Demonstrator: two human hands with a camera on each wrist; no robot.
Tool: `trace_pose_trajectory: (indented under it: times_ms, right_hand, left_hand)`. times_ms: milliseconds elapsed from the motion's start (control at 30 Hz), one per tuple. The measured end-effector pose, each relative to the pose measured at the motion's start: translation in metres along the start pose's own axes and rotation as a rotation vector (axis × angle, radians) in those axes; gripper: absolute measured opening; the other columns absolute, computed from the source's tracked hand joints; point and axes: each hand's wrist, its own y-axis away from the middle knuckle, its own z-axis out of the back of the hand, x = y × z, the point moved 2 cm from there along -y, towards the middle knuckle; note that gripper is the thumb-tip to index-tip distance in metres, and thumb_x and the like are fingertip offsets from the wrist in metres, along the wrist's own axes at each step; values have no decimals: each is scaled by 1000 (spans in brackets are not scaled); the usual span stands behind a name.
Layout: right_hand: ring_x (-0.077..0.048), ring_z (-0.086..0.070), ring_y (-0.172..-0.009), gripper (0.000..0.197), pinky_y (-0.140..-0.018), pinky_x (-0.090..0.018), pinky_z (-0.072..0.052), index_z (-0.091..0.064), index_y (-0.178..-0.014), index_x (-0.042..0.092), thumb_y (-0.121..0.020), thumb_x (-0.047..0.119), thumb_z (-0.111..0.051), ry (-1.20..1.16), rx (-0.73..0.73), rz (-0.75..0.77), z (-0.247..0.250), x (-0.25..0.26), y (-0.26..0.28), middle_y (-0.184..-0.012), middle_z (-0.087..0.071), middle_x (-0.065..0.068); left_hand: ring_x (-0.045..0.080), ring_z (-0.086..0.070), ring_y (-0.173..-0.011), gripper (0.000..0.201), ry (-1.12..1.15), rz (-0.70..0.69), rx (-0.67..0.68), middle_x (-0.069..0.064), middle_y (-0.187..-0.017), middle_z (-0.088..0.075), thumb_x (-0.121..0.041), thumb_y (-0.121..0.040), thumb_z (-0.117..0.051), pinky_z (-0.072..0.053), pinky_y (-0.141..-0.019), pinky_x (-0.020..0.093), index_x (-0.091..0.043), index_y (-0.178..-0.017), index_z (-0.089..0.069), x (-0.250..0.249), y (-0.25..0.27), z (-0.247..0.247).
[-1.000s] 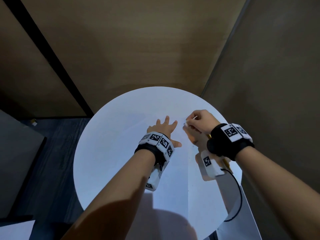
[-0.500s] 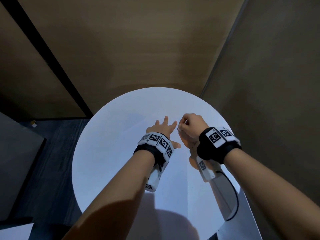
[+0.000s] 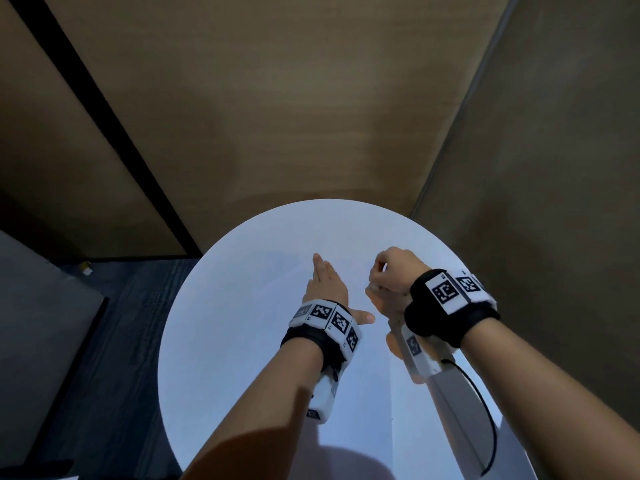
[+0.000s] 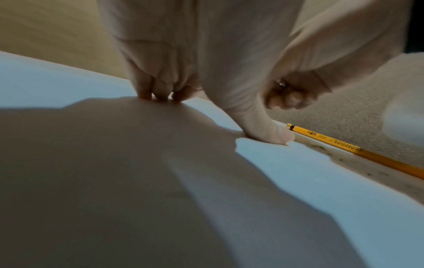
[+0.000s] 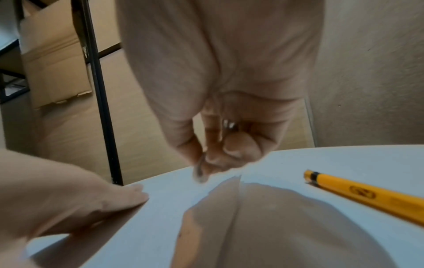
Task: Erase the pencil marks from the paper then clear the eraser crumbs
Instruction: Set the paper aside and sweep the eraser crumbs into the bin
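A white sheet of paper (image 3: 367, 375) lies on a round white table (image 3: 346, 209). My left hand (image 3: 323, 278) rests flat on it, fingers straight and together, thumb out; its fingertips (image 4: 158, 94) press on the sheet. Just to the right, my right hand (image 3: 388, 275) is curled over the paper and pinches a small pale eraser (image 5: 199, 173), which is blurred, at the sheet's surface. A yellow pencil (image 5: 367, 195) lies loose on the table right of the paper's edge. Dark crumbs (image 4: 321, 148) are scattered along that edge beside the pencil (image 4: 339, 145).
Brown wall panels and a black post (image 3: 104, 116) stand behind the table, with a rough wall (image 3: 554, 202) close on the right. Dark floor (image 3: 114, 341) lies to the left. A cardboard box (image 5: 52, 59) shows in the right wrist view. A black cable (image 3: 485, 403) hangs from my right wrist.
My right hand has slid left and a little nearer, staying curled on the eraser. The left hand stays on the paper; its spread fingers have drawn together.
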Motion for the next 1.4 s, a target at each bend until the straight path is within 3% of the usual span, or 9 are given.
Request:
trace_pose_trajectory:
  times_ms: [100, 167, 267, 467, 600, 767, 1000, 1233, 1400]
  right_hand:
    - [-20, -57, -76, 7, -63, -25, -42, -60, -90, 8, -87, 12, -54, -207, -190, 24, 5, 6, -9, -92, -64, -10]
    - [-15, -57, -69, 3, -56, -23, -41, -59, -89, 11, -87, 13, -57, -264, -110, 52, -4, 12, -11, -85, -64, -8]
    - [-25, -60, -89, 6, -70, -28, -44, -59, -90, 10, -87, 10, -54, -142, -93, 38, -15, 13, -16, -97, -66, -11]
    - [-21, -57, -72, 9, -64, -26, -43, -57, -97, 14, -88, 15, -56, -475, -187, -21, -16, -3, -3, -72, -61, -2]
    - [-19, -56, -63, 8, -57, -25, -45, -61, -88, 9, -91, 14, -56, -556, -199, -40, -10, -10, 9, -77, -63, -11]
    - [-20, -58, -67, 8, -59, -26, -47, -62, -85, 13, -90, 18, -59, -538, -150, -38, -14, 1, 22, -78, -63, -6]
    - [-25, -63, -79, 5, -62, -26, -48, -64, -84, 9, -87, 12, -63, -525, -119, 7, -23, 26, 33, -89, -66, -7]
    - [-18, -60, -69, 10, -65, -28, -49, -62, -82, 7, -89, 13, -59, -413, 19, 38, -37, 53, 22, -76, -64, -5]
    - [-21, -56, -62, 16, -59, -27, -46, -53, -82, 1, -96, 3, -45, -902, 346, 45, -77, 92, 26, -74, -59, -15]
  left_hand:
    - [31, 8, -146, 127, -30, 64, -10, 15, -153, 27, -66, -74, -63, -10, -116, 45, 1, -146, 18, 1, -2, -4]
    - [33, 12, -145, 125, -57, 90, -14, 15, -154, 24, -70, -75, -58, -9, -115, 49, -1, -146, 18, 2, -2, -7]
    - [32, 8, -145, 117, -65, 52, -12, 15, -156, 20, -64, -80, -58, -11, -115, 46, -2, -148, 14, 7, -1, -2]
    - [18, -38, -135, 53, 330, 30, -249, 3, -150, -36, -11, -92, -58, -33, -108, 28, -13, -141, -40, 74, 17, 31]
    - [21, -54, -119, 43, 345, 181, -312, 3, -134, -55, -3, -90, -57, -44, -92, 26, -15, -131, -53, 120, 36, 35]
    - [26, -47, -124, 64, 378, 171, -204, 10, -141, -40, -17, -83, -70, -42, -83, 28, -17, -141, -42, 121, 51, 35]
    - [31, 7, -145, 86, 70, 108, -29, 4, -159, 10, -36, -84, -69, -16, -114, 51, -41, -149, -13, 120, 51, 23]
    - [31, 14, -145, 84, 121, 73, -36, -1, -158, 16, -39, -85, -68, -2, -114, 53, -46, -147, -13, 136, 36, 20]
    - [31, 16, -144, 103, 57, 80, -16, -2, -156, 23, -50, -80, -69, -2, -114, 54, -39, -149, 7, 143, 26, 11]
